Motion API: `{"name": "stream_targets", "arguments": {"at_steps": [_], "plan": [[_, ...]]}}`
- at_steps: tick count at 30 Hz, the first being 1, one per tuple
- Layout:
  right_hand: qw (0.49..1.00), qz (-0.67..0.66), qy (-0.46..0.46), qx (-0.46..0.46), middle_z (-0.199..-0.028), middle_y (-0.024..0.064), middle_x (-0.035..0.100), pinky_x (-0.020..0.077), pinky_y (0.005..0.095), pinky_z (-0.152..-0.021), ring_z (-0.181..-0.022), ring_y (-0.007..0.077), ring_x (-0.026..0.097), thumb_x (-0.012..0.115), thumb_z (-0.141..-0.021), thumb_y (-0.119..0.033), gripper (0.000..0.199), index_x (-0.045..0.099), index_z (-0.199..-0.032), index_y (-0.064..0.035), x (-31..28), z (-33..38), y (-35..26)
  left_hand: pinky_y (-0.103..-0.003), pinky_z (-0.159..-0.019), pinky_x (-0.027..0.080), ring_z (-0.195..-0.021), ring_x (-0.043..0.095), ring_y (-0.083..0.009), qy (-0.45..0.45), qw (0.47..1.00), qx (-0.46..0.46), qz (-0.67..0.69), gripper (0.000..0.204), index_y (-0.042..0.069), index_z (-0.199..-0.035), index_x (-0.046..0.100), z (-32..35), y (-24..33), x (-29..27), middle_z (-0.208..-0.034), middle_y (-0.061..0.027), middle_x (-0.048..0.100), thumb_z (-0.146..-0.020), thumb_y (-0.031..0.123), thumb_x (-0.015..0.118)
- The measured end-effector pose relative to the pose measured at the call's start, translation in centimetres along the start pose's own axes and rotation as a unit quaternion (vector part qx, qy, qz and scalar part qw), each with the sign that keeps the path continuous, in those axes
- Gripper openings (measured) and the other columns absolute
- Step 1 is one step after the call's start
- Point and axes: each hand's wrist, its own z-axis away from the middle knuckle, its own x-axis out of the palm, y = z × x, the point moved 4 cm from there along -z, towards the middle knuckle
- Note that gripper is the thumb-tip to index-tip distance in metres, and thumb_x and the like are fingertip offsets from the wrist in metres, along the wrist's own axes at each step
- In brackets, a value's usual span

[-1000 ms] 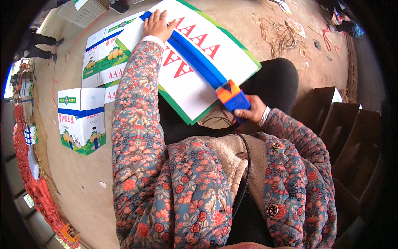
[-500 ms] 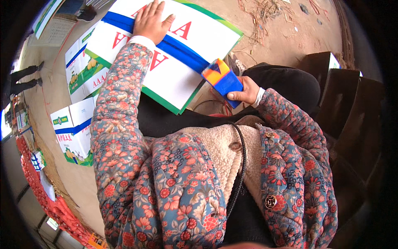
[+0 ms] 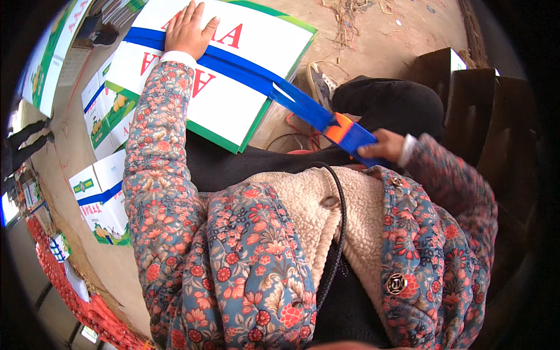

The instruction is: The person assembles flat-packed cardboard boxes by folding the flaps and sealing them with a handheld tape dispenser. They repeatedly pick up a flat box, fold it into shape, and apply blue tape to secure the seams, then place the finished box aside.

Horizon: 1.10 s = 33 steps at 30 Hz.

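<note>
A white carton (image 3: 256,26) with green edges and red print rests in front of me, over my left leg. Blue tape (image 3: 233,65) runs along the seam between its flaps. My left hand (image 3: 188,32) presses flat on the carton across the tape, fingers stretched. In my right hand (image 3: 385,146) is a blue and orange tape dispenser (image 3: 357,139), gripped off the carton's right side. A taut, slightly twisted strip of blue tape spans from the carton's edge to the dispenser. What sits inside the dispenser is hidden.
Several printed white and green cartons (image 3: 108,195) stand on the floor to the left. Dark brown cardboard pieces (image 3: 475,116) stand at the right. Straw-like scraps (image 3: 350,17) litter the floor beyond my shoe (image 3: 321,84). Red netting-like material (image 3: 87,309) lies far left.
My right hand has drawn the dispenser right and down, off the carton's edge, pulling out a length of blue tape. The left hand stays on the carton, which has shifted slightly left in view.
</note>
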Motion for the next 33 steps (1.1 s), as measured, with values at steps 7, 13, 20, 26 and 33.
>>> {"name": "stream_targets", "arguments": {"at_steps": [7, 13, 20, 26, 33], "plan": [[0.997, 0.036, 0.055, 0.029, -0.093, 0.008, 0.068, 0.052, 0.0329, -0.07, -0.077, 0.0192, 0.064, 0.072, -0.075, -0.045, 0.047, 0.066, -0.104, -0.0082, 1.9, -16.1, -9.9, -0.045, -0.106, 0.028, -0.124, 0.04, -0.0343, 0.062, 0.998, -0.005, -0.024, 0.053, 0.007, -0.129, 0.047, 0.2, 1.8, -1.6, -0.132, -0.0186, 0.047, -0.086, 0.038, 0.055], [0.99, -0.059, 0.117, 0.046, -0.086, 0.008, 0.067, 0.0524, 0.0325, -0.068, -0.071, 0.0197, 0.064, 0.068, -0.078, -0.046, 0.043, 0.066, -0.098, -0.0077, 3.7, -22.0, -6.4, -0.045, -0.105, 0.03, -0.129, 0.039, -0.0244, -0.085, 0.965, 0.237, 0.073, 0.058, 0.007, -0.127, 0.051, 8.5, 16.2, -4.1, -0.133, -0.0121, 0.049, -0.08, 0.04, 0.061], [0.865, -0.419, 0.235, -0.145, -0.077, 0.0071, 0.066, 0.0533, 0.0323, -0.062, -0.062, 0.021, 0.063, 0.062, -0.083, -0.045, 0.036, 0.064, -0.089, -0.009, -10.6, -13.9, -6.2, -0.047, -0.111, 0.022, -0.12, 0.048, -0.0253, -0.04, 0.96, 0.269, -0.072, 0.023, 0.005, -0.076, 0.071, 15.3, 19.5, -1.5, -0.103, -0.0113, 0.066, -0.07, 0.016, 0.051], [0.891, -0.065, 0.306, -0.33, -0.071, 0.0095, 0.066, 0.0494, 0.029, -0.044, -0.051, 0.0189, 0.062, 0.071, -0.078, -0.04, 0.043, 0.063, -0.086, 0.0023, -16.3, -13.5, -19.5, -0.04, -0.084, 0.051, -0.065, 0.064, -0.026, -0.248, 0.922, 0.109, 0.278, 0.015, 0.007, -0.087, 0.068, 21.7, 18.5, -6.1, -0.082, -0.0105, 0.068, -0.078, 0.018, 0.065], [0.865, 0.132, 0.364, -0.319, -0.076, 0.015, 0.067, 0.0523, 0.034, -0.063, -0.07, 0.0245, 0.066, 0.072, -0.069, -0.056, 0.065, 0.066, -0.091, 0.005, -14.2, -22.2, -27.8, -0.031, -0.095, 0.039, -0.114, 0.047, -0.0197, 0.173, 0.611, -0.489, 0.598, 0.049, -0.005, -0.134, 0.031, 23.7, 6.7, -8.4, -0.13, -0.0149, 0.045, -0.094, 0.013, 0.053]]}}
